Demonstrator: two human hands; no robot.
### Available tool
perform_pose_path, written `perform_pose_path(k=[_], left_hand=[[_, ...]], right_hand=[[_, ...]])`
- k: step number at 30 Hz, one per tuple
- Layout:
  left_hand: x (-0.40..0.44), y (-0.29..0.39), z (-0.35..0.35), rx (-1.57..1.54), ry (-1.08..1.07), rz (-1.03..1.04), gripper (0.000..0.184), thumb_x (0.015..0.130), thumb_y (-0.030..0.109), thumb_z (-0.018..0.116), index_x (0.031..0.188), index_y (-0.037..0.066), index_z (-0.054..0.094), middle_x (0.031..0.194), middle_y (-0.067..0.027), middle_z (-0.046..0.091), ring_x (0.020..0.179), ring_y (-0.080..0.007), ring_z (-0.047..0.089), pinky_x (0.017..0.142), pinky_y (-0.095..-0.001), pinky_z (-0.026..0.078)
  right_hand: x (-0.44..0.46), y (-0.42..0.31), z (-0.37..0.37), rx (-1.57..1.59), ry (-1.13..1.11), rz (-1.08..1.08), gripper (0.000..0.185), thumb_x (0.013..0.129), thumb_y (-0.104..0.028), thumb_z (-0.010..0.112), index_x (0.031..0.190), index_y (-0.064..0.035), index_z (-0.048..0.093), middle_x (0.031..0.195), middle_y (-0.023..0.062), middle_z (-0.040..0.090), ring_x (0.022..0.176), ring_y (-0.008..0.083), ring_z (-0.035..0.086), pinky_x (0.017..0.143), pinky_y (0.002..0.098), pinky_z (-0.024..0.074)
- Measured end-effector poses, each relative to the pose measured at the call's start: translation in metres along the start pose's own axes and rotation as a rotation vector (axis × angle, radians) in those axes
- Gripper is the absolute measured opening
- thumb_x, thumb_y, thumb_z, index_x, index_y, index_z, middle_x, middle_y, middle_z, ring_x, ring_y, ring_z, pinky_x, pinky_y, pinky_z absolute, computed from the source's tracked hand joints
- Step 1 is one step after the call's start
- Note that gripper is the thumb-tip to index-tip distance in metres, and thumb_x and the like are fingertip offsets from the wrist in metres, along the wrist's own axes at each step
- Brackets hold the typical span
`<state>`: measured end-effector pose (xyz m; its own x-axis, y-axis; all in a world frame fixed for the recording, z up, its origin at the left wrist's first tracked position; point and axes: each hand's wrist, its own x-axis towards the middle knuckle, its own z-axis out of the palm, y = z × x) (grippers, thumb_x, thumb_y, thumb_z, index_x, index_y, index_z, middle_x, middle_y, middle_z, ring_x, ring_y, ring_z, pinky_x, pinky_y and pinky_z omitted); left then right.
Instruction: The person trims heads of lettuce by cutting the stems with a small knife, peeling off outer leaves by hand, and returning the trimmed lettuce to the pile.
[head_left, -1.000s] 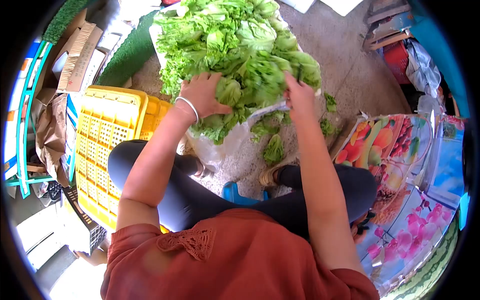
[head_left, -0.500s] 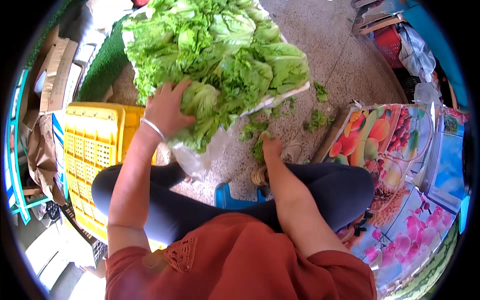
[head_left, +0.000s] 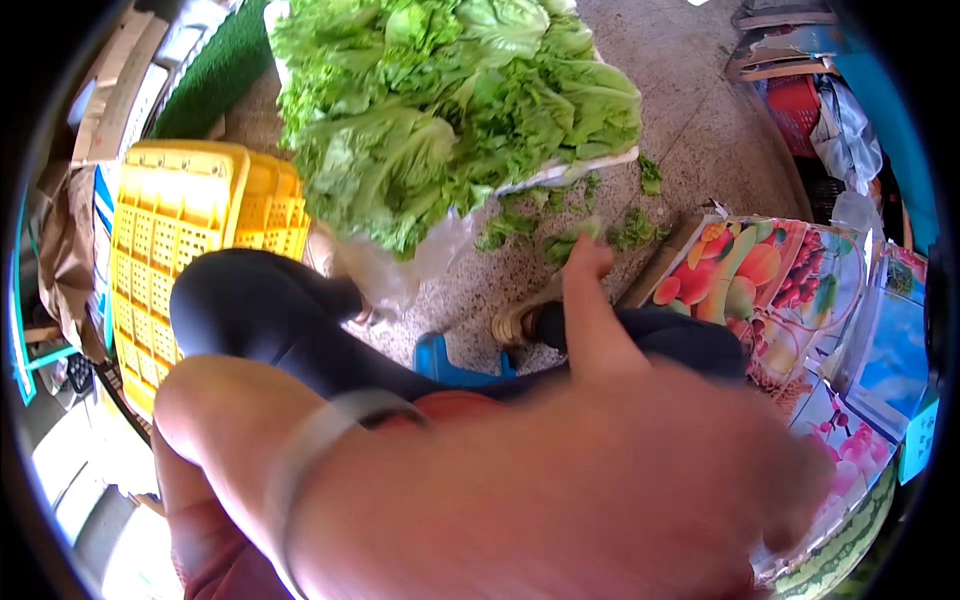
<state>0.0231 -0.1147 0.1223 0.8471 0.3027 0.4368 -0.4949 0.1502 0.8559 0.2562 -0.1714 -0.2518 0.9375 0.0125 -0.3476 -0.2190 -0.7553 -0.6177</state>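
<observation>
My left hand (head_left: 720,460), with a bracelet on its wrist, is large and blurred close to the camera, reaching across my body to the right. Its fingers are smeared, so whether they hold anything is unclear. Low over the floor, my right hand (head_left: 590,260) is closed on a lettuce leaf (head_left: 565,243). Green lettuce heads (head_left: 390,160) lie heaped on a pale tray (head_left: 575,172) in front of me. Clear plastic (head_left: 405,268) hangs from the tray's near edge. Loose lettuce scraps (head_left: 636,230) lie on the floor beside my right hand.
A yellow plastic crate (head_left: 175,235) stands at the left, close to my knee. Printed cardboard boxes (head_left: 745,275) are on the right. Something blue (head_left: 455,362) sits low between my legs. A watermelon (head_left: 835,545) shows at the lower right. Speckled floor (head_left: 690,110) extends beyond the tray.
My left hand has left the lettuce and swung back and across, near the camera. My right hand has shifted slightly right and up with the leaf.
</observation>
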Motion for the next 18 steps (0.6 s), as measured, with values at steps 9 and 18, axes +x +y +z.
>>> perform_pose_path(k=[9,18], left_hand=[[-0.015,0.006,0.060,-0.107,-0.206,0.139,0.038,0.069,0.013,0.069,0.102,0.000,0.056,0.102,-0.0121,0.058,0.095,-0.0250,0.056,0.086,-0.0342,0.043],[-0.016,0.008,0.061,-0.040,-0.402,0.164,0.032,0.069,0.016,0.068,0.097,0.002,0.059,0.097,-0.0112,0.059,0.090,-0.0271,0.057,0.080,-0.0331,0.045]], right_hand=[[-0.004,-0.139,-0.062,0.466,0.002,-0.272,0.027,0.065,-0.008,0.065,0.086,0.0058,0.056,0.084,0.0150,0.060,0.071,0.0229,0.059,0.063,0.0367,0.0490],[-0.036,-0.244,-0.129,0.662,-0.686,-0.244,0.025,0.067,-0.012,0.069,0.085,-0.0037,0.055,0.074,0.0068,0.055,0.060,0.0175,0.051,0.050,0.0254,0.0373]])
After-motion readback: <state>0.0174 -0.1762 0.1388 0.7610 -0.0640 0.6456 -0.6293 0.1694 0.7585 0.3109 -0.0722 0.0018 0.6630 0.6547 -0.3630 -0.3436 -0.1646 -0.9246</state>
